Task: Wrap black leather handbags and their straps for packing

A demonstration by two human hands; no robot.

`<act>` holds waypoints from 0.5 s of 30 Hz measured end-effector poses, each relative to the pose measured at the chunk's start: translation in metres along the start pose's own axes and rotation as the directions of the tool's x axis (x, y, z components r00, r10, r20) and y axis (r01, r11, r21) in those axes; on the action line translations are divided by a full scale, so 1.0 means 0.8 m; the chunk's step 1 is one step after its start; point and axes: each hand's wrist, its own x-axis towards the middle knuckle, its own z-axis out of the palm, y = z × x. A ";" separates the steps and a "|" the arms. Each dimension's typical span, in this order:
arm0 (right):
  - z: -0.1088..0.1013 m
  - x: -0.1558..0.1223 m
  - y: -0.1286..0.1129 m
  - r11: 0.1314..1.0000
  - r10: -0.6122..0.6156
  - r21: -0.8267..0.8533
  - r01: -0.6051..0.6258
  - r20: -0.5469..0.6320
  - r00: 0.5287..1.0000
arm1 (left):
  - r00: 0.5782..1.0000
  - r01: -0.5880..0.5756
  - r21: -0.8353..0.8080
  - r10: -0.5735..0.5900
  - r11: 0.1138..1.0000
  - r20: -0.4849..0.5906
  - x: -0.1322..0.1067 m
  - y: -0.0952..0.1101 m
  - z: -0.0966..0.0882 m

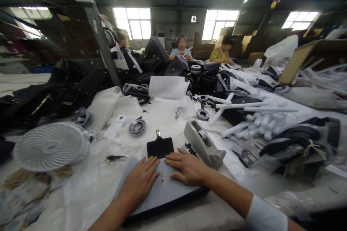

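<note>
Two palms down, pressed flat on the pale sheet [157, 196] over a black panel [187, 197] at six o'clock.
Laid left hand [142, 175] and right hand [188, 166] loosely spread, grasping nothing, on either side of a small metal fitting [162, 179], below a black flap [159, 147] at twelve. Seemed liable to crease or tear the sheet by snagging it on that fitting under uneven pressure, or to bump the nearby tape dispenser [200, 148] at one o'clock with a careless right-hand swing.
</note>
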 end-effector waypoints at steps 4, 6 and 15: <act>-0.012 -0.005 -0.010 0.994 0.056 0.086 -0.071 0.158 0.986 | 0.996 0.015 -0.078 -0.008 0.997 0.092 -0.005 -0.003 -0.019; -0.010 -0.007 -0.012 0.995 0.054 0.077 -0.069 0.174 0.983 | 0.985 0.026 -0.150 0.000 0.988 0.173 -0.007 -0.004 -0.029; 0.004 -0.019 -0.015 0.999 0.034 -0.002 -0.034 0.122 0.992 | 0.963 0.088 0.001 -0.085 0.996 0.254 -0.023 0.022 -0.026</act>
